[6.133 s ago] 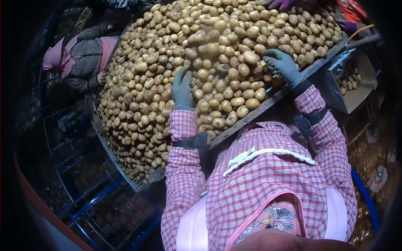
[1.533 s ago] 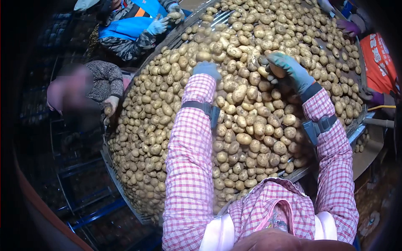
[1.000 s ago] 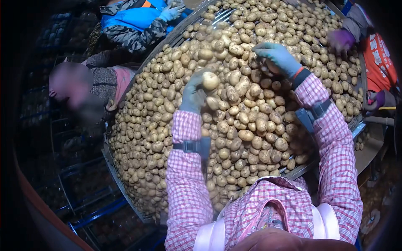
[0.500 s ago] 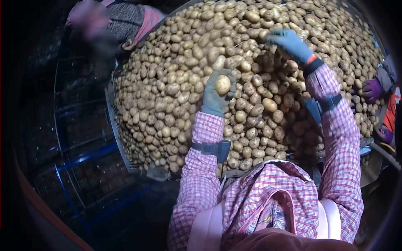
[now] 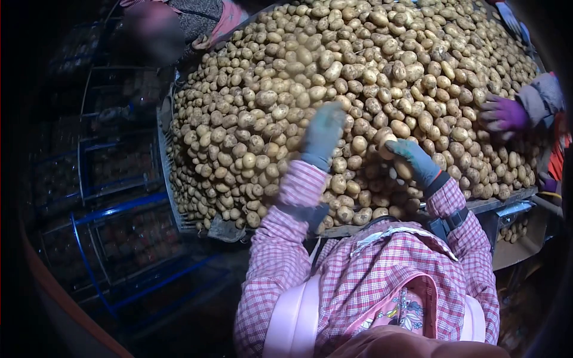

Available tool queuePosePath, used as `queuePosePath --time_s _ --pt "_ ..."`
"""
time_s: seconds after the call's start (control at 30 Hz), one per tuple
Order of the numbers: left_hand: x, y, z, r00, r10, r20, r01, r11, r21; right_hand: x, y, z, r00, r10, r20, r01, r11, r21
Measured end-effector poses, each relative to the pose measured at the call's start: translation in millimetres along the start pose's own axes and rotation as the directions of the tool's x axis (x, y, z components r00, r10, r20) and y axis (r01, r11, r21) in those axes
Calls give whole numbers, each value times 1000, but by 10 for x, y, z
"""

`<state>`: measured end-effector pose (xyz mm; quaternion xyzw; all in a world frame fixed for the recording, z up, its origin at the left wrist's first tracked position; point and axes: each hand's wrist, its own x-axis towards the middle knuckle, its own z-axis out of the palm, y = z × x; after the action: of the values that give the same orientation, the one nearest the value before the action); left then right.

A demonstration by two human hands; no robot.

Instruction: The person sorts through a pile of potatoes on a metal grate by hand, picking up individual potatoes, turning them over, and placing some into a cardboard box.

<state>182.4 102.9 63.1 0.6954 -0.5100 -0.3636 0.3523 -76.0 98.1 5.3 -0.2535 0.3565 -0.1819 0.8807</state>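
Note:
A broad heap of pale brown potatoes [image 5: 250, 98] lies in front of me. My right hand [image 5: 413, 160], in a grey-blue glove, is at the near middle of the heap. Its fingers and thumb close on a potato [image 5: 382, 136] at the fingertips. My left hand [image 5: 324, 136], gloved alike, reaches over the heap to the left of it, back of the hand upward. Motion smears its fingers, so whether a potato is in them cannot be made out.
At the right edge a co-worker's purple-gloved hand [image 5: 504, 113] rests on the potatoes. Another gloved hand [image 5: 508, 18] shows at the top right. A person [image 5: 197, 21] stands at the upper left. Blue-framed racks [image 5: 119, 212] stand left; a chute [image 5: 518, 238] holds potatoes at lower right.
My right hand has come back from the far side of the heap toward me, with a potato now in its fingers. My left hand has turned over, hiding the potato it held.

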Motion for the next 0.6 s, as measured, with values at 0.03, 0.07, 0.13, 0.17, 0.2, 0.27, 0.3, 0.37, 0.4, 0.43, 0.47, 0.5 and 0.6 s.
queuePosePath --time_s 0.03,0.07,0.13,0.17,0.2,0.27,0.3,0.37,0.4,0.43,0.47,0.5,0.6 --pt "107 -16 -210 992 -95 -81 97 995 18 -52 84 -6 1000 -21 -17 22 999 27" --pt "271 -140 -431 994 22 -104 1 976 216 -104 162 -33 999 -37 -37 39 998 56" --pt "568 -187 -587 990 137 -37 -97 841 532 -143 307 -37 995 -72 -75 77 994 74" --pt "676 -143 -585 992 120 27 -110 755 646 -252 300 81 992 -64 -110 75 992 99" --pt "773 -102 -568 991 97 88 -130 654 745 -335 297 166 988 -56 -145 74 990 123" --pt "998 -317 -421 994 64 87 -107 509 854 -310 430 151 981 -106 -164 136 973 186" --pt "1004 -271 -357 995 48 88 -100 427 899 -312 472 157 976 -130 -176 168 961 222" --pt "1004 -207 -375 994 -54 97 -55 516 855 -357 529 127 982 -57 -177 111 944 311" --pt "986 -135 -418 989 -105 106 -30 556 830 -406 557 126 984 -23 -176 85 931 355" --pt "1027 -257 -456 981 -107 160 -35 719 694 -453 532 244 976 -162 -145 206 905 373" --pt "1025 -405 -413 975 -21 222 -83 892 445 -519 512 369 948 -223 -228 292 894 339" --pt "895 -356 -333 969 -18 248 -15 991 131 -522 558 392 946 -257 -199 315 877 363" --pt "233 -71 -171 900 -116 421 333 805 -490 -638 567 634 920 -350 -178 391 856 337"
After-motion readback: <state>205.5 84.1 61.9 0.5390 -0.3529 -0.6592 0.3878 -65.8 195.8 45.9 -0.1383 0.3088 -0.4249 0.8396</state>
